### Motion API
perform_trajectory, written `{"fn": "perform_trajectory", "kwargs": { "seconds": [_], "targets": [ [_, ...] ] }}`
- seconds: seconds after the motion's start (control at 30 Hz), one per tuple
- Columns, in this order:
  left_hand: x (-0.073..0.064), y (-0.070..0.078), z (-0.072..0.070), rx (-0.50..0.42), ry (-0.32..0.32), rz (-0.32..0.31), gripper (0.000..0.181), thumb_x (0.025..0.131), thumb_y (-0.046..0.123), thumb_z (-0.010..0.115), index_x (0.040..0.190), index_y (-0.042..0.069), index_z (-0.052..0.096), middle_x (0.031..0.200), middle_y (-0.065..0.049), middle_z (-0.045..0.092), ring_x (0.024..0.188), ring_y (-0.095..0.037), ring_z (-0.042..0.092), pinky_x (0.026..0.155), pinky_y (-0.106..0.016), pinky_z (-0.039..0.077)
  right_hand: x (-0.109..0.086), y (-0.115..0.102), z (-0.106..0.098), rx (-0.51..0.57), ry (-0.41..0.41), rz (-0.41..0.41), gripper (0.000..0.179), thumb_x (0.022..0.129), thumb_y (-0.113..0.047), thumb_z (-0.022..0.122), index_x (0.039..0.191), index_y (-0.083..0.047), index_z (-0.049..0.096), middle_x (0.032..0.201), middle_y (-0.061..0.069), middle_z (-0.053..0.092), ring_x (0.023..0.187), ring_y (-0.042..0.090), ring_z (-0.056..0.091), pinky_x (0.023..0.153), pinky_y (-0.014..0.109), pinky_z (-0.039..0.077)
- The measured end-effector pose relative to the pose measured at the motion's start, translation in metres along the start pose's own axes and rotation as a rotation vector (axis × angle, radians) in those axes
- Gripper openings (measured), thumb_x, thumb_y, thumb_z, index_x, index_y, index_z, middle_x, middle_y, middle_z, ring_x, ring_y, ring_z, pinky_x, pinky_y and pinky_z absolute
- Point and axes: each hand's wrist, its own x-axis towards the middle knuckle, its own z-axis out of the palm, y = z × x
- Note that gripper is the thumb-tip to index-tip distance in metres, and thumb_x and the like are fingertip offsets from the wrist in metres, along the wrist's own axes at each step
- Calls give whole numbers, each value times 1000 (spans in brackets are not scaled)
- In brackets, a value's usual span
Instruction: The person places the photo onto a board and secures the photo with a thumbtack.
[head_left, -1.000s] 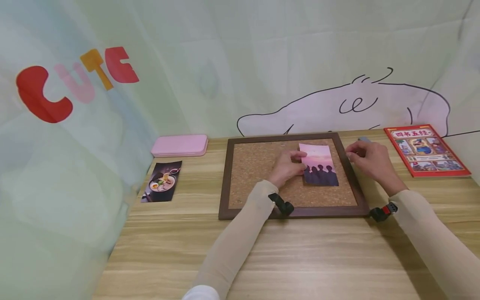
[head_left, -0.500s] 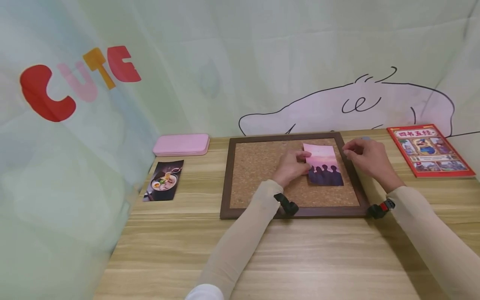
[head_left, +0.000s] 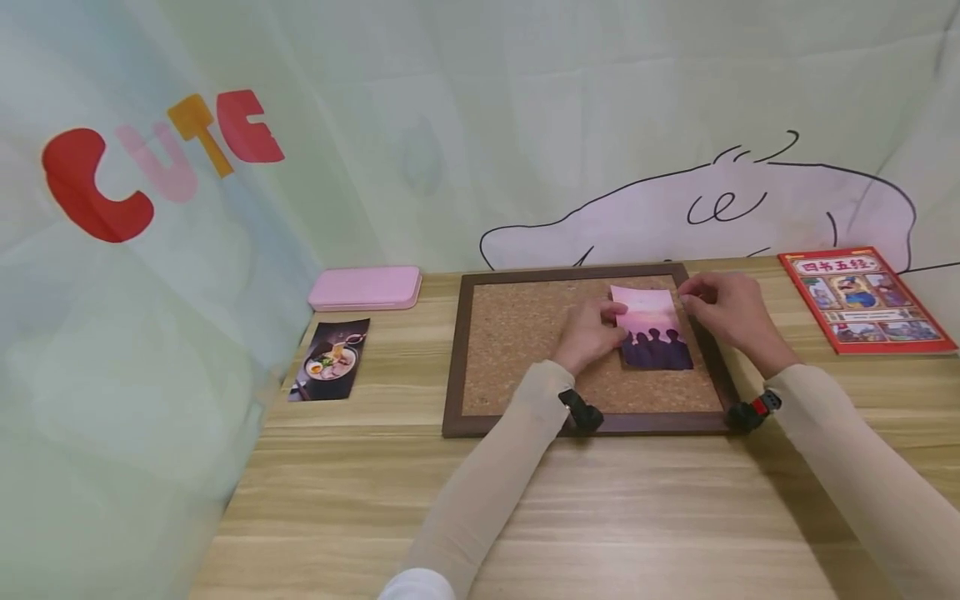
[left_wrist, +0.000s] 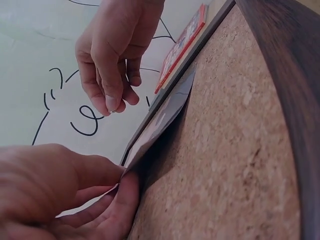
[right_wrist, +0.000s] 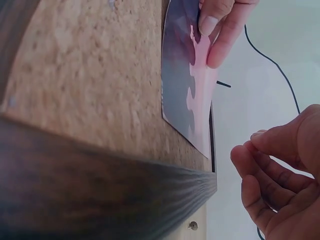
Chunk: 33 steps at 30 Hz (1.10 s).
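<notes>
A photo (head_left: 654, 333) of silhouetted people under a pink sky lies over the right part of the framed corkboard (head_left: 517, 350). My left hand (head_left: 592, 335) pinches its left edge between thumb and fingers. In the left wrist view the photo (left_wrist: 162, 122) curves up from the cork, with dark shadow beneath. My right hand (head_left: 731, 312) is just beyond the photo's upper right corner, over the frame's right side. Thumb and index finger meet there on a tiny shiny thing (left_wrist: 113, 111), nearly all hidden by the fingertips, so I cannot tell its kind.
Left of the board lie a photo of a noodle bowl (head_left: 330, 360) and a pink case (head_left: 365, 287). At the far right is a red picture-covered book (head_left: 866, 300). A small round metallic thing (right_wrist: 193, 226) shows beyond the frame in the right wrist view.
My right hand has moved left, closer to the photo's upper right corner. My left hand keeps its pinch on the photo, which has shifted slightly right. The head view has turned a little.
</notes>
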Motion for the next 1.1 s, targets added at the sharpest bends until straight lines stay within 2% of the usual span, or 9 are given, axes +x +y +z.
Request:
{"fn": "perform_trajectory", "kwargs": {
  "seconds": [0.2, 0.43, 0.63, 0.87, 1.1],
  "targets": [
    [3, 0, 4, 101, 15, 55, 33, 98, 9, 76, 131, 9, 77, 138, -9, 75, 131, -23, 68, 113, -35, 53, 2, 2, 5, -5, 23, -36, 18, 101, -12, 69, 112, 1, 76, 100, 23, 76, 87, 31, 62, 65, 25, 46],
    [0, 0, 7, 284, 51, 161, 29, 97, 9, 75, 126, 8, 80, 128, -8, 79, 124, -23, 71, 106, -29, 55, 3, 2, 8, 0, 8, -21, 19, 102, -13, 68, 113, 1, 75, 100, 23, 76, 87, 31, 62, 65, 26, 47],
    [-3, 1, 8, 376, 44, 200, 29, 99, 12, 74, 127, 5, 79, 126, -10, 78, 123, -24, 68, 109, -31, 51, 7, -3, 7, -9, -18, 13, 23, 104, -14, 65, 117, 2, 74, 109, 26, 75, 93, 34, 64, 70, 29, 49],
    [-2, 0, 9, 399, 36, 184, 30, 100, 17, 75, 128, 8, 79, 123, -8, 76, 123, -22, 63, 106, -31, 49, 12, -5, 6, -13, -30, 3, 23, 104, -14, 66, 114, 4, 75, 109, 29, 76, 91, 35, 67, 69, 29, 50],
    [-1, -1, 10, 386, 23, 179, 30, 99, 20, 76, 127, 8, 79, 120, -8, 73, 120, -21, 59, 100, -28, 47, 17, -6, 7, -31, -107, 0, 21, 101, -10, 66, 112, 5, 75, 111, 30, 76, 93, 36, 67, 70, 29, 50]
  ]
}}
